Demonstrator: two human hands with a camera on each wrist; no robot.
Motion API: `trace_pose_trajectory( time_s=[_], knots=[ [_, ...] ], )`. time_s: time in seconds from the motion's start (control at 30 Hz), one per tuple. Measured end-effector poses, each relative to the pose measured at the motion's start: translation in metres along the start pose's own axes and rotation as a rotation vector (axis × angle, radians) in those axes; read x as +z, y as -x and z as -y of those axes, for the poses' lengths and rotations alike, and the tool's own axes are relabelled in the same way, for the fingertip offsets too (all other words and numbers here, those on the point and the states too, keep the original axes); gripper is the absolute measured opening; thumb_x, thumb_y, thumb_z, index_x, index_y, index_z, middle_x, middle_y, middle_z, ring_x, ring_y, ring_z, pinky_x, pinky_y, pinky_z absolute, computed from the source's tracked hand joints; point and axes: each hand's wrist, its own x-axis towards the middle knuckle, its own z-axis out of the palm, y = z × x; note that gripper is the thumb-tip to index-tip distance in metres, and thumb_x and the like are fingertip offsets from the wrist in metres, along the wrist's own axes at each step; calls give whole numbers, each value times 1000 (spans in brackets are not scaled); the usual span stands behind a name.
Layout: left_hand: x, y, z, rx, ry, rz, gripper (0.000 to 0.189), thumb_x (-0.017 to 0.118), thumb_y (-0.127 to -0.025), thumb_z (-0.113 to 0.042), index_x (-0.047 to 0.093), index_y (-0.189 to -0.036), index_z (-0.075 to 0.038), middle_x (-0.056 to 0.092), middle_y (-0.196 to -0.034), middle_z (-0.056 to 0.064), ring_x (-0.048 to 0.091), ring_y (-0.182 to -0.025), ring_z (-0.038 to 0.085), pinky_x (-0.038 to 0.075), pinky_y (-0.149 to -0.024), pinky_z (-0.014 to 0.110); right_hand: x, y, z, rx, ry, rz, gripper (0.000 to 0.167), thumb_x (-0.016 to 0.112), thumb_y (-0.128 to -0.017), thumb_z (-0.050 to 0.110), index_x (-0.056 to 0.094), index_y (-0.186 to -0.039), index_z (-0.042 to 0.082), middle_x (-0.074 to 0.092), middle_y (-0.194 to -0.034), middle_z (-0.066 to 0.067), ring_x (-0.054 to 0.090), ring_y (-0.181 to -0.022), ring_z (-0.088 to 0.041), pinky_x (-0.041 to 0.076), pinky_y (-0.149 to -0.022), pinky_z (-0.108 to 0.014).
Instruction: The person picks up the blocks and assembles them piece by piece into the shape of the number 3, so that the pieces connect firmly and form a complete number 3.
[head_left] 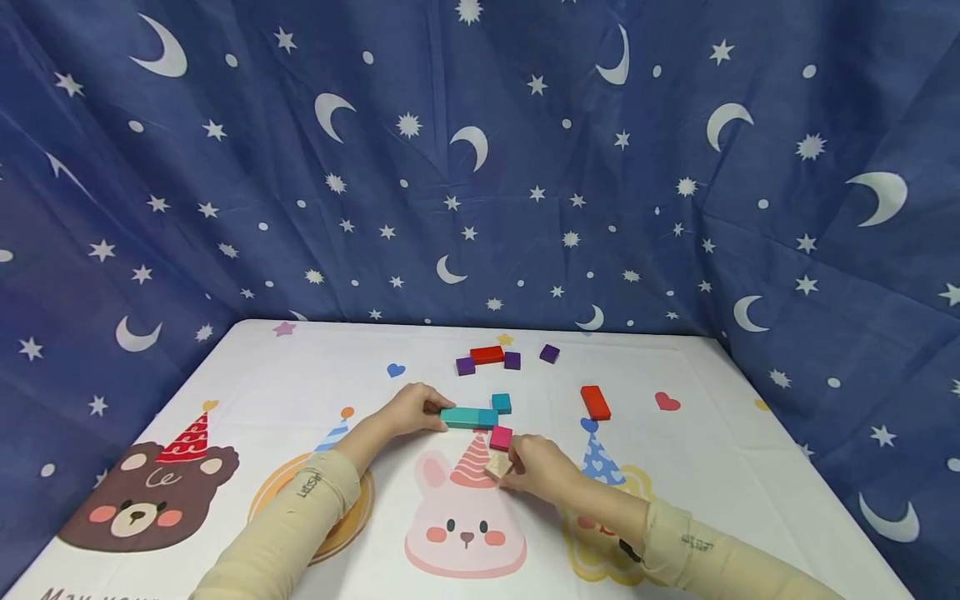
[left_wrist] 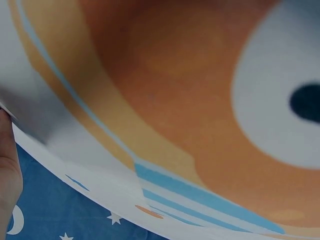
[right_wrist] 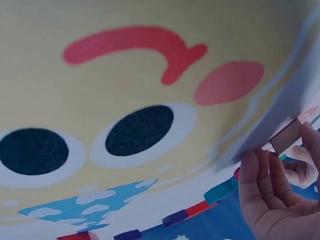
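Note:
My left hand (head_left: 412,410) holds the left end of a long turquoise block (head_left: 459,417) between thumb and fingers. A teal cube (head_left: 488,418) touches that block's right end, and another teal cube (head_left: 501,403) sits just behind. A plain wooden block (head_left: 497,467) is pinched in the fingertips of my right hand (head_left: 542,469). Beyond it lies a pink cube (head_left: 501,437), close to the teal cube. In the right wrist view the wooden block (right_wrist: 286,139) shows between thumb and fingers. Only a sliver of the left hand (left_wrist: 7,165) enters the left wrist view.
Towards the back, a red block (head_left: 487,355) lies between two purple cubes (head_left: 466,367). A third purple cube (head_left: 550,354) stands apart to their right. Another red block (head_left: 596,402) lies at the right. A printed white cloth (head_left: 750,500) covers the table; a blue star-patterned curtain (head_left: 525,208) hangs behind.

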Motion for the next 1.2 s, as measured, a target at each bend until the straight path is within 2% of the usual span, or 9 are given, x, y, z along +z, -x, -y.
trace_pose_trajectory(
  time_s=[0.53,0.9,1.2],
  knots=[
    [0,0,-2,-17,3,-3,33,77,-76,-10,71,-107,-2,70,-100,11,63,-88,16,54,-81,29,5,-5,3,11,41,-66,27,80,-73,18,58,-82,6,55,-67,2,44,-62,-10,38,-55,-17],
    [0,1,-1,14,-4,0,33,77,-76,-11,70,-107,-2,70,-99,12,64,-89,18,54,-80,29,5,-6,3,9,37,-71,28,80,-73,19,59,-84,5,57,-69,1,45,-63,-9,40,-56,-16],
    [0,0,-1,-14,0,1,34,77,-76,-11,70,-108,-3,70,-100,11,64,-90,18,54,-82,29,0,-1,4,27,21,-43,28,80,-74,17,59,-88,4,60,-75,-2,47,-67,-11,44,-59,-19]
  ],
)
